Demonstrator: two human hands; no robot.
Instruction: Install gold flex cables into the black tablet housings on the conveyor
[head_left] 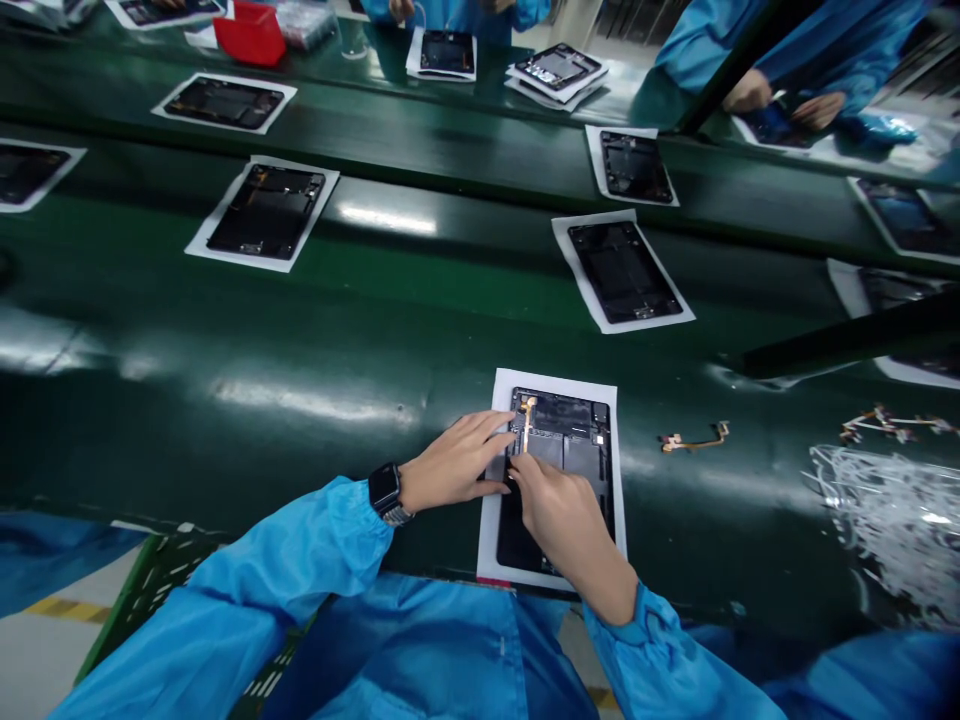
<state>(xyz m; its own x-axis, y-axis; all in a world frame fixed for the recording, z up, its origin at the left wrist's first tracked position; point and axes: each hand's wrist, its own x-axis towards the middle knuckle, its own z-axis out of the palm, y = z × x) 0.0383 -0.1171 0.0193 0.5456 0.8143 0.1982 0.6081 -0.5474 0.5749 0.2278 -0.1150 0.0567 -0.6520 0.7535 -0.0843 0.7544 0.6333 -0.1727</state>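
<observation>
Green conveyor belt [315,330] carries an open tablet housing [562,430], left hand [456,462] flat against its edge, right hand [566,525] bunched narrowly on it just below an orange flex cable [526,420].

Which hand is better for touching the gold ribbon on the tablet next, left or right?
Probably the left hand: its fingertips sit beside the gold flex cable on the opened tablet. The right hand rests lower, just below the cable's end.

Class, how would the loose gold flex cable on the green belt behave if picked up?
The loose gold flex cable looks thin and bent, so it is probably floppy and light. Its narrow strip could likely crease if pinched hard. On the glossy green belt, it would probably slide rather than roll.
</observation>
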